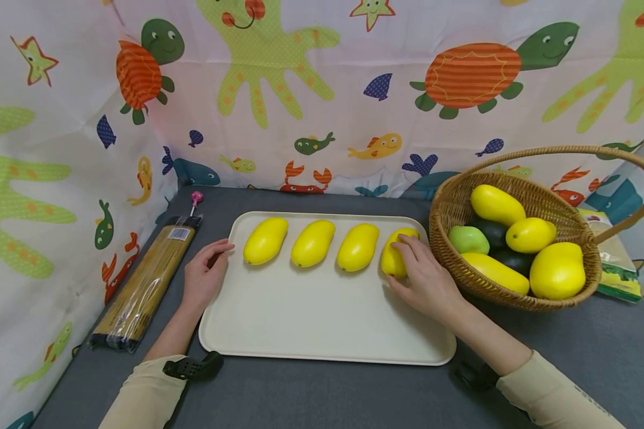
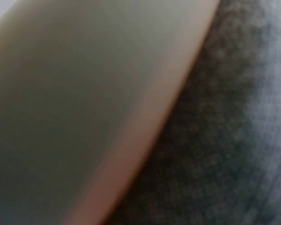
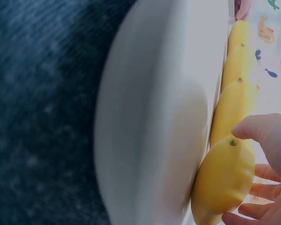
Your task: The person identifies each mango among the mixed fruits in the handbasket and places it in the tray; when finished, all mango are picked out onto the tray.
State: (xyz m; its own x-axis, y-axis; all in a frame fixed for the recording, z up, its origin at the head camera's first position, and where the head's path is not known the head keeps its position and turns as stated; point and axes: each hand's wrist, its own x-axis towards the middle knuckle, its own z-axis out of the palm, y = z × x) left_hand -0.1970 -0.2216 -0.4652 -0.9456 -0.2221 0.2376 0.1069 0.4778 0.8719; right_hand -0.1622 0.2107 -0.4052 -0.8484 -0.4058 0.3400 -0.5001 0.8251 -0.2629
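Observation:
A row of several yellow mangoes lies along the far side of a cream tray (image 1: pixel 322 322). My right hand (image 1: pixel 426 277) holds the rightmost mango (image 1: pixel 392 259) on the tray. In the right wrist view, the thumb (image 3: pixel 255 129) touches that mango (image 3: pixel 222 180) near its stem end, with the other fingers around its far side. My left hand (image 1: pixel 206 277) lies at the tray's left edge, fingertips by the rim. The left wrist view gives only a blurred close-up of the tray's edge (image 2: pixel 145 108) and grey cloth; the left hand is not visible there.
A wicker basket (image 1: pixel 445 238) at the right holds yellow fruits, a green apple (image 1: pixel 468 240) and dark fruits. Behind it lies a packet (image 1: pixel 619 280). On the left are a long bag of thin sticks (image 1: pixel 145 280) and a pink-topped stick (image 1: pixel 197 196). A printed curtain (image 1: pixel 333 113) backs the table.

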